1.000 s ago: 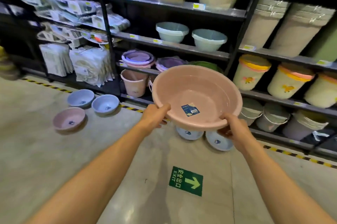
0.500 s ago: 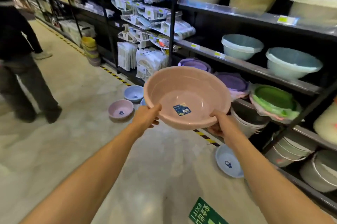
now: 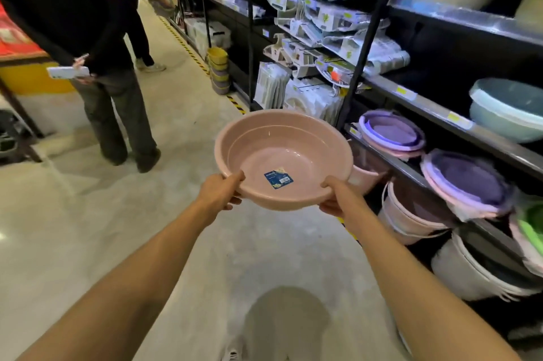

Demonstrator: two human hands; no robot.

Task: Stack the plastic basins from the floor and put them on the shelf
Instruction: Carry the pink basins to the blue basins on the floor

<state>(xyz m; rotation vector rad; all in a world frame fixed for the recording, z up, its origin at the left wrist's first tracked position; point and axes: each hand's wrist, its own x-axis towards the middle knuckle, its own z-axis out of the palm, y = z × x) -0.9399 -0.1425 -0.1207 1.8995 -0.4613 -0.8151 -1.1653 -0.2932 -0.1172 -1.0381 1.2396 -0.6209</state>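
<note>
I hold a pink plastic basin level in front of me, over the aisle floor. It has a blue label stuck inside. My left hand grips its near left rim and my right hand grips its near right rim. The black shelf runs along my right, with purple basins and a pale blue basin on it. No floor basins show in this view.
A person in dark clothes stands in the aisle ahead on the left, holding a white item behind the back. Buckets fill the low shelf at right. A stack of yellow and grey bowls sits on the floor by the shelf.
My view has swung left along the aisle. The small basins on the floor have left the frame, and the person is now close on the left. Both hands keep the same hold on the pink basin.
</note>
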